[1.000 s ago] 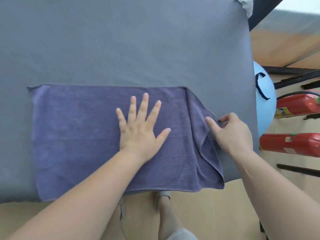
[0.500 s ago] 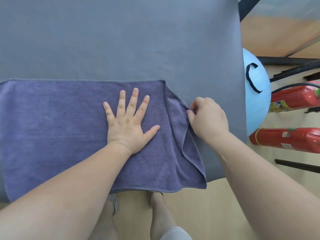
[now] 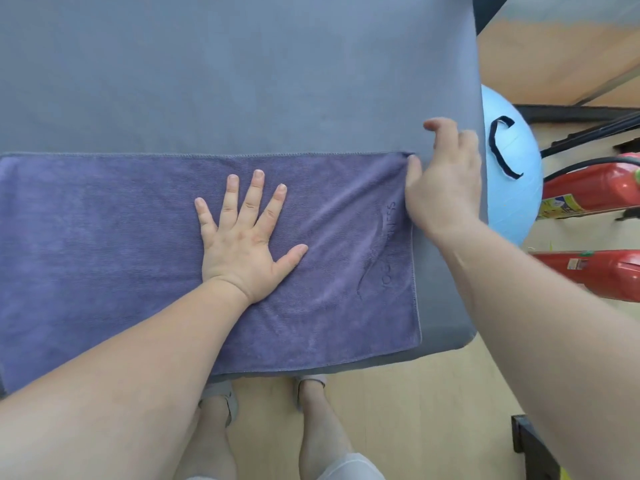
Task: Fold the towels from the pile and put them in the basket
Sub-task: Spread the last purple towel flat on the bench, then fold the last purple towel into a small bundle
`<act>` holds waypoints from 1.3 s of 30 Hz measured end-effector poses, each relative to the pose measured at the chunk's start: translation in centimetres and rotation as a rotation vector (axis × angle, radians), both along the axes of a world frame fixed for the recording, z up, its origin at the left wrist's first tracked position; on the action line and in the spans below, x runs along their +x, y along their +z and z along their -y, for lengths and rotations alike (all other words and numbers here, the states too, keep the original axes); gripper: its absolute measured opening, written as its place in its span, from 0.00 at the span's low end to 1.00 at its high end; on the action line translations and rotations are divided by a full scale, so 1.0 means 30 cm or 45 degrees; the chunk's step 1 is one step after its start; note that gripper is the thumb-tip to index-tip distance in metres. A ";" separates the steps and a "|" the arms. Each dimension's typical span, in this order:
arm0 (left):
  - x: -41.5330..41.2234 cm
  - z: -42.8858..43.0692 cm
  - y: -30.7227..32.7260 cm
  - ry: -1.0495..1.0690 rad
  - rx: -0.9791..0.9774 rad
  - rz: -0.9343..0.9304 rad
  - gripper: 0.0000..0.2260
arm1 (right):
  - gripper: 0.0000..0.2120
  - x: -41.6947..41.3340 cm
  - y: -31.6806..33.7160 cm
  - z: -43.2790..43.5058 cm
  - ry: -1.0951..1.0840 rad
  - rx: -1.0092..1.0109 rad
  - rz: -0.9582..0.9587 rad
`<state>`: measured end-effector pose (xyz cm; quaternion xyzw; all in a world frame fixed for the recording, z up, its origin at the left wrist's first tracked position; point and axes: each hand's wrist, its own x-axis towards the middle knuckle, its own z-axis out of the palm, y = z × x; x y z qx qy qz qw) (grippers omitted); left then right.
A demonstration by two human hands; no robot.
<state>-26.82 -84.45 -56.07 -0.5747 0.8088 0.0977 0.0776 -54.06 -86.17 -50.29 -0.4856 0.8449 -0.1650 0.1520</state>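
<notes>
A purple towel (image 3: pixel 104 254) lies spread flat along the near edge of the grey-covered table (image 3: pixel 242 64). Its left end runs out of view. My left hand (image 3: pixel 242 237) presses flat on the middle of the towel with its fingers spread. My right hand (image 3: pixel 446 181) is at the towel's far right corner. Its thumb touches that corner, and the fingers are loosely curled and lifted off the cloth. Neither the pile nor the basket is in view.
The table's right edge is just beyond my right hand. Past it, on the wooden floor, are a light blue ball (image 3: pixel 512 174) and two red fire extinguishers (image 3: pixel 588 188) (image 3: pixel 606 275). My feet (image 3: pixel 311 410) stand below the table's near edge.
My right hand has pulled the folded-over right end of the towel out to the right and laid it flat, then loosened its pinch. My left hand stayed pressed on the towel.
</notes>
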 end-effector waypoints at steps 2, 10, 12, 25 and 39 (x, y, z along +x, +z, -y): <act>-0.002 0.000 0.002 0.001 0.000 0.018 0.40 | 0.27 0.086 -0.019 -0.086 0.184 0.006 -0.180; -0.001 0.001 0.014 0.003 0.011 0.002 0.40 | 0.39 0.241 -0.140 -0.395 0.404 0.302 -0.233; 0.001 0.002 0.013 0.004 0.016 -0.012 0.40 | 0.39 0.236 -0.138 -0.423 0.293 0.229 -0.165; 0.226 -0.081 0.092 0.125 0.048 -0.142 0.34 | 0.34 0.226 -0.135 -0.595 0.210 0.606 -0.438; 0.886 -0.197 0.152 0.822 -0.161 -0.250 0.30 | 0.31 1.069 -0.038 -0.240 0.878 0.285 -0.112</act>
